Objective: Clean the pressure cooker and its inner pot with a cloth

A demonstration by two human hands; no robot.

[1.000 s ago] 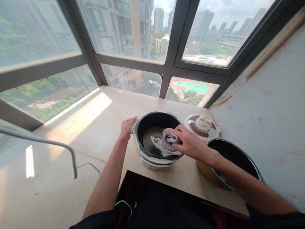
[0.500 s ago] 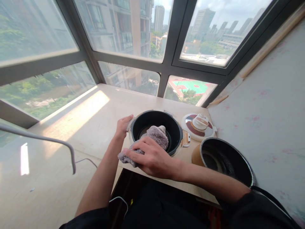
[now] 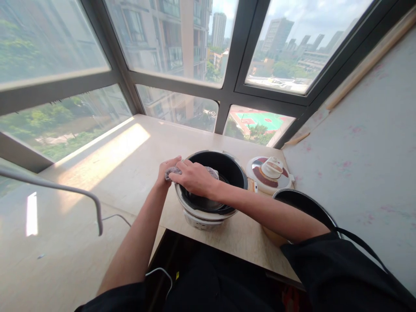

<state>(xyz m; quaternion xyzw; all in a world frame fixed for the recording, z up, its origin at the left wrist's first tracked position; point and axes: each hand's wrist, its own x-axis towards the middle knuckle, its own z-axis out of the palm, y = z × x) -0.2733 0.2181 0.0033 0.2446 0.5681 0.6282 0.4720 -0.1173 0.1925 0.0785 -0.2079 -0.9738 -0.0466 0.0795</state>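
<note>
My right hand (image 3: 195, 178) reaches across the top of the cooker (image 3: 202, 220), fingers bunched over a grey fleecy cloth (image 3: 172, 173) at the left of the rim. My left hand (image 3: 165, 171) is right there too, along the cooker's left side; the two sit close together, and how firmly the left one grips I cannot tell, as cloth and fingers hide it. The cooker stands upright and uncovered near the front edge of the ledge (image 3: 242, 238). Its lid (image 3: 269, 174) lies towards the ledge's right back corner, with the deep dark pot (image 3: 300, 200) nearer the front on that side.

I judge the cooker heavy and stiff, its smooth rim slippery if damp, so it's best held by the side handles. The cloth should be light, soft and easily bunched, best pinched through its thick middle.
</note>
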